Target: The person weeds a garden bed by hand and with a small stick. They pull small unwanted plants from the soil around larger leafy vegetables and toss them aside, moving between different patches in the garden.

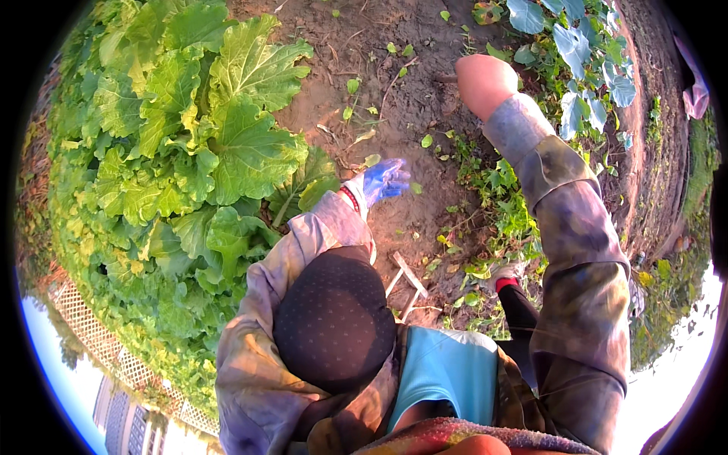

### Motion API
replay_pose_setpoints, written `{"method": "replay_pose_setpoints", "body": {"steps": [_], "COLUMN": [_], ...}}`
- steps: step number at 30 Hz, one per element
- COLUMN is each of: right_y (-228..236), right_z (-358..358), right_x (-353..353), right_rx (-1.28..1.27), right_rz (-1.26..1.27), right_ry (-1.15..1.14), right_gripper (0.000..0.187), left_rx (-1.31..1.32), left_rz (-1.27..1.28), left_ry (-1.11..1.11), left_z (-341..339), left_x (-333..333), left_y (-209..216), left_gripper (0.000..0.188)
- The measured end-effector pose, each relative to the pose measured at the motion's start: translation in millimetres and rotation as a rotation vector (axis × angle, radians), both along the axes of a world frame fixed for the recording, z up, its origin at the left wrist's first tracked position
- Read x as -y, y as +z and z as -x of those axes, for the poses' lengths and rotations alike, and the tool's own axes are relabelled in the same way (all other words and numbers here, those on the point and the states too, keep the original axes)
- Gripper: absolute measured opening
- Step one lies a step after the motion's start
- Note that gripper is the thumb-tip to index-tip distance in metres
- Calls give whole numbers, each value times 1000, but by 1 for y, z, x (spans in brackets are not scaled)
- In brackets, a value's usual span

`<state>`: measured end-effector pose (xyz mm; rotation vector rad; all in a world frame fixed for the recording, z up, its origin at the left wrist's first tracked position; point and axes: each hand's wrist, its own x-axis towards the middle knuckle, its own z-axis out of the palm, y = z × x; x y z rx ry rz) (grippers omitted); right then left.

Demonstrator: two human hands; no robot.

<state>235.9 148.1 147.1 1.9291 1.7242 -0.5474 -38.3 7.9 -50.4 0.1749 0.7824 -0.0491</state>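
Note:
My left hand wears a blue and white glove, with a red beaded band at the wrist. Its fingers stretch to the right over bare soil, beside the lower edge of the leafy greens, and nothing shows in them. Farther off and to the right, my bare right hand is closed in a rounded fist above the soil. A thin, dark, stick-like piece sticks out at its left side; its kind cannot be made out. The fingers of this hand are mostly hidden from view.
Brown soil with scattered leaves runs between the greens and bluish broad-leaved plants at the far right. Low green weeds grow along the right side. A small wooden frame lies between my bent knee and my shoe.

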Motion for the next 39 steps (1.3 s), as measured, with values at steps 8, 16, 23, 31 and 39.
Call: {"method": "replay_pose_setpoints", "body": {"steps": [8, 16, 23, 31, 39], "right_y": [-2, 42, 117, 115, 25], "right_z": [-25, -45, -45, -14, 69], "right_x": [-7, -13, 39, 127, 230], "right_rx": [18, 69, -48, -161, -1238], "right_rz": [112, 48, -105, -204, -248], "right_ry": [80, 99, 65, -229, -705], "right_gripper": [21, 20, 23, 25, 54], "left_rx": [4, 69, -7, 54, 438], "left_rz": [12, -4, -13, -35, -25], "left_ry": [14, 97, 82, 96, 288], "left_z": [3, 0, 3, 10, -39], "left_x": [12, 12, 11, 2, -44], "left_y": [-2, -15, -9, 25, 113], "left_gripper": [55, 56, 51, 56, 51]}}
